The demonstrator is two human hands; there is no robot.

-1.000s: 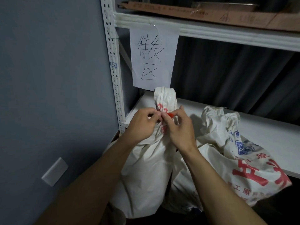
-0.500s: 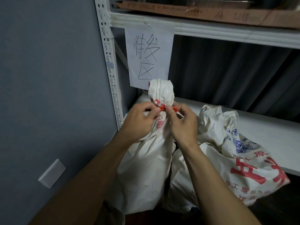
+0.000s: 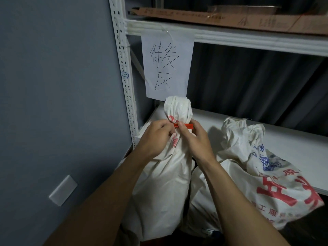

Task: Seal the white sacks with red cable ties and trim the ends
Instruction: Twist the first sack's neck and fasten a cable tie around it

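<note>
Left half of frame: grey wall (image 3: 53, 86), small white wall plate (image 3: 63, 189) low down. Centre to right edge: white metal rack (image 3: 122, 68), w/ cardboard (image 3: 230, 16) on top level and lower shelf (image 3: 284, 148) running off right. Centre, lower half: upright sack (image 3: 163, 183), white, neck bunched into a knob just below paper sign (image 3: 166, 64) hung from upper beam. Just right of it, slumped over w/ red and blue print: second sack (image 3: 257, 183), mouth loosely gathered, no tie visible on it. Mid-frame, at neck of upright sack: both grips. Left grip (image 3: 156, 137) curled at neck's left side, apparently pinching tie's left end against cloth; exact finger hold hidden. Right grip (image 3: 193, 139) closed in a thumb-and-forefinger pinch on red cable tie (image 3: 186, 125), short red tail poking out right past fingers. Judged step: cinching tie on first sack, approx. early-to-mid task; trimming not yet done, no cutter in view. To do well: pin left end w/ left grip, pull tail straight along strap line w/ right, not up or outward, for a clean ratchet bite w/o twist. Keep band under knob, on narrowest bit of neck, all folds inside loop. Pull til no slip of cloth, then tug-test before any cut. Risk: band riding up over knob w/ a slack neck.
</note>
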